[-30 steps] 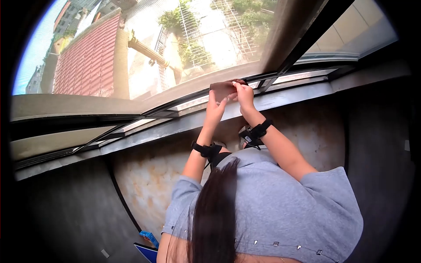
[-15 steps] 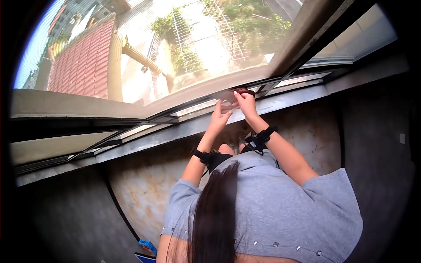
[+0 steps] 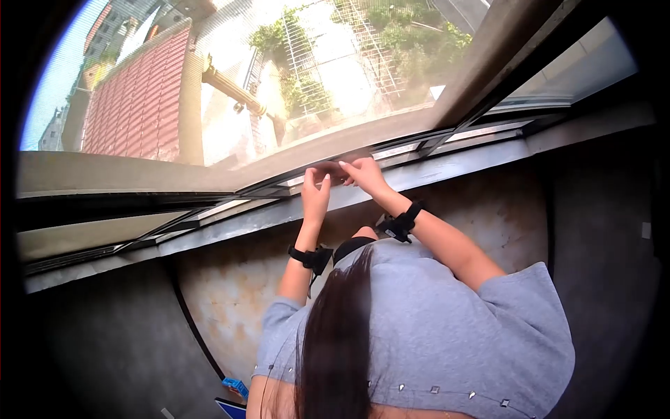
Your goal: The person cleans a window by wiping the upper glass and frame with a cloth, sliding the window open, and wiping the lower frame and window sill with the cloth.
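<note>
A dark reddish-brown, thin, sheer piece of soft-looking material (image 3: 331, 170) hangs between the two hands, seen against the outer edge of the narrow silver-grey metal window sill (image 3: 460, 160), left of the middle of its length; whether it touches the sill I cannot tell. The right hand (image 3: 366, 177) pinches the piece between thumb and fingertips at its right part. The left hand (image 3: 317, 194) is at the piece's left end, thumb and forefinger raised and curved apart around it; how firmly they grasp, I cannot tell. A black wrist strap with a small box (image 3: 320, 261) circles the left wrist, and a matching black strap (image 3: 400, 223) the right. Beyond the sill's outer edge stands a black-framed window, through which a red corrugated roof (image 3: 136, 98) shows.
</note>
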{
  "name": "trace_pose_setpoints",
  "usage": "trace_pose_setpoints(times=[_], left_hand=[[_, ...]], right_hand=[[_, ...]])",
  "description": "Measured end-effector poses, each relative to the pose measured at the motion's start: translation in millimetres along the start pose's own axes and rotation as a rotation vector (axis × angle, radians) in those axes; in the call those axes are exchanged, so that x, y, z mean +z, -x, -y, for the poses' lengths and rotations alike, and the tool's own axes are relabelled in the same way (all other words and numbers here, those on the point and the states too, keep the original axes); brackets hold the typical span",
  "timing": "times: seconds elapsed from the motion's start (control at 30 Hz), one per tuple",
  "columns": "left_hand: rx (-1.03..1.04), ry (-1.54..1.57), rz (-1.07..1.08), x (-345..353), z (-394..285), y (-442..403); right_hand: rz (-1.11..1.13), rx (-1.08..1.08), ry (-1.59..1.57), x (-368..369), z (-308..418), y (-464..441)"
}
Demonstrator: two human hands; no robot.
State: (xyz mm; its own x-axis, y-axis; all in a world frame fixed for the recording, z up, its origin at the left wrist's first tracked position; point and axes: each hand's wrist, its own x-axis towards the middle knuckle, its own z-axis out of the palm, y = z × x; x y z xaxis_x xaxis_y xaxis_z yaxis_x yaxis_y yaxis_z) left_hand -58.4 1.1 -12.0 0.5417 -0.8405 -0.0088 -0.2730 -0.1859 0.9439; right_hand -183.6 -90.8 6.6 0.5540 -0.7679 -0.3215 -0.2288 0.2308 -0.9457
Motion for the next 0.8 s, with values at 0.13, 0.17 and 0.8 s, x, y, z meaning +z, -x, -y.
trace_pose_setpoints(times=[0.13, 0.17, 0.8], left_hand=[[0.048, -0.111, 0.091, 48.8, -28.2, -6.0], [0.034, -0.046, 0.114, 67.4, -30.5, -7.0], [-0.329, 0.328, 0.007, 118.0, -67.6, 9.2]], right_hand=[[0.053, 0.090, 0.033, -62.3, -9.5, -3.4], [0.052, 0.130, 0.011, -81.9, -14.0, -3.6], [0.160, 0.069, 0.008, -138.5, 4.1, 12.7]])
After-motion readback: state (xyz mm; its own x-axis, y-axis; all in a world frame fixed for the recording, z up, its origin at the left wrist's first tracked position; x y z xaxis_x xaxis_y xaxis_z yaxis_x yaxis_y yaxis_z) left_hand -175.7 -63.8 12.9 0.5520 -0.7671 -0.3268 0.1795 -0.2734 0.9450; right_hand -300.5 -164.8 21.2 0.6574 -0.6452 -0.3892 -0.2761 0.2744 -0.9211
